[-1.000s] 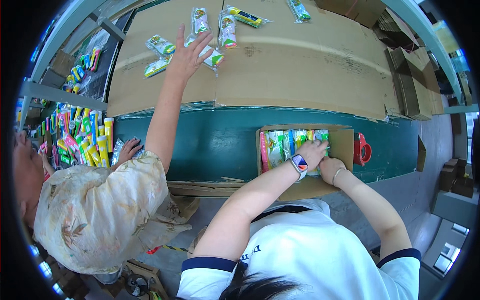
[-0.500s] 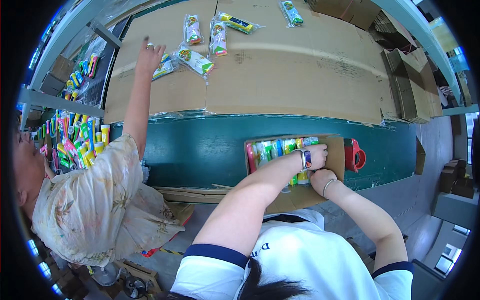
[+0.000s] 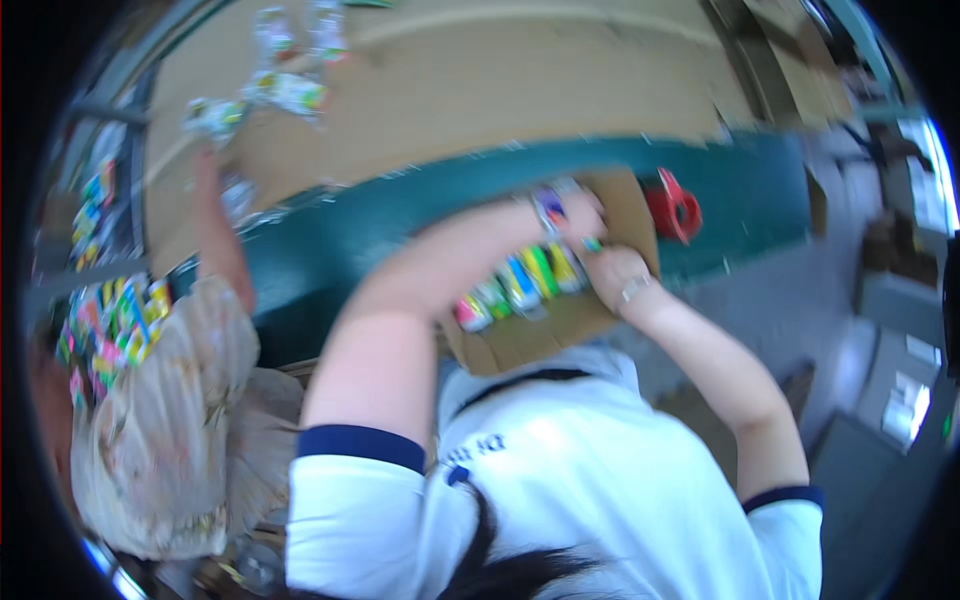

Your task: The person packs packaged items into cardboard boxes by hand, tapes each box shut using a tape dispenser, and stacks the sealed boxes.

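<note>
An open cardboard box [image 3: 632,215] lies at the table's near edge, turned at an angle. Inside it stands a row of colourful plastic-wrapped packs [image 3: 520,283], in pink, green, blue and yellow. My left hand [image 3: 580,212] reaches across into the far right part of the box, its fingers smeared by motion. Close beside it, my right hand [image 3: 612,275] is bent over the box's right end, its fingers closed around a small pack with a green and white end [image 3: 592,244]. My left forearm hides the far side of the row.
A red tape dispenser [image 3: 675,207] stands right of the box on the green table [image 3: 745,205]. Several bagged packs [image 3: 285,92] lie on the cardboard sheet [image 3: 470,85]. At left a co-worker's arm [image 3: 222,240] reaches over the table, near a heap of colourful packs [image 3: 115,325].
My view has shifted and blurred. The box has turned, its left end now nearer my body. Both my hands stay at its right end. The co-worker's hand has drawn back from the bagged packs.
</note>
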### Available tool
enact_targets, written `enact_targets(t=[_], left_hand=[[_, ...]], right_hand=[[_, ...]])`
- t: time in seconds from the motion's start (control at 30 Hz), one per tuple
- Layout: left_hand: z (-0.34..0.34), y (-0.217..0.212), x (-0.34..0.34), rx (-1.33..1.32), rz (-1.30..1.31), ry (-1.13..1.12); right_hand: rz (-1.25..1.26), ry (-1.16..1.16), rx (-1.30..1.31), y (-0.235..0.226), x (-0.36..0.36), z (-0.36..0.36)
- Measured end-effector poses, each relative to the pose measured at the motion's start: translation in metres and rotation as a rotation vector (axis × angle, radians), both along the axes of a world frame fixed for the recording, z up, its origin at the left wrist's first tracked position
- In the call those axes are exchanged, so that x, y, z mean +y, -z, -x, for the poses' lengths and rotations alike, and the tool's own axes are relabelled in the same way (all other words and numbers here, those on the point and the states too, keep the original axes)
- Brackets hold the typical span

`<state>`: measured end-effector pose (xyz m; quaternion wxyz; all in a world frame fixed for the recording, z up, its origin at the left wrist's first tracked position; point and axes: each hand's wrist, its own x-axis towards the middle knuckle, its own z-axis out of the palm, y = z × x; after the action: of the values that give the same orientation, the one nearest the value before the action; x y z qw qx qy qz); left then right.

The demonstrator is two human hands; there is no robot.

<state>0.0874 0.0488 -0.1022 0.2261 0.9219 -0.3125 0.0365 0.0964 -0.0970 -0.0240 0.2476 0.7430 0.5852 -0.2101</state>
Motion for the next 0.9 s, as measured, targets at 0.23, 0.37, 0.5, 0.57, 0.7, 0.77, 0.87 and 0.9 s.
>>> enact_targets(t=[0.23,0.37,0.5,0.57,0.7,0.77,0.87,0.9], left_hand=[[0.002,-0.029,0.01,0.279,-0.207,0.001],[0.042,-0.033,0.015,-0.03,0.021,-0.13],[0.074,-0.043,0.012,0.148,-0.149,-0.236],[0.087,-0.039,0.008,0.135,-0.18,-0.302],[0.086,-0.039,0.01,0.21,-0.305,-0.274],[0.081,-0.041,-0.003,0.219,-0.339,-0.305],[0.07,-0.042,-0.006,0.209,-0.318,-0.308],[0.063,-0.042,-0.003,0.186,-0.271,-0.278]], right_hand=[[-0.05,-0.043,-0.134,-0.01,0.0,0.014],[0.273,0.024,0.057,-0.001,0.016,0.007],[0.305,0.073,0.09,0.002,0.019,0.006],[0.315,-0.069,0.087,0.002,0.024,0.004],[0.342,-0.051,0.09,-0.001,0.029,0.008],[0.327,-0.017,0.105,0.002,0.03,0.008],[0.258,-0.101,0.155,-0.01,0.023,-0.001],[0.269,-0.101,0.157,-0.02,0.022,-0.007]])
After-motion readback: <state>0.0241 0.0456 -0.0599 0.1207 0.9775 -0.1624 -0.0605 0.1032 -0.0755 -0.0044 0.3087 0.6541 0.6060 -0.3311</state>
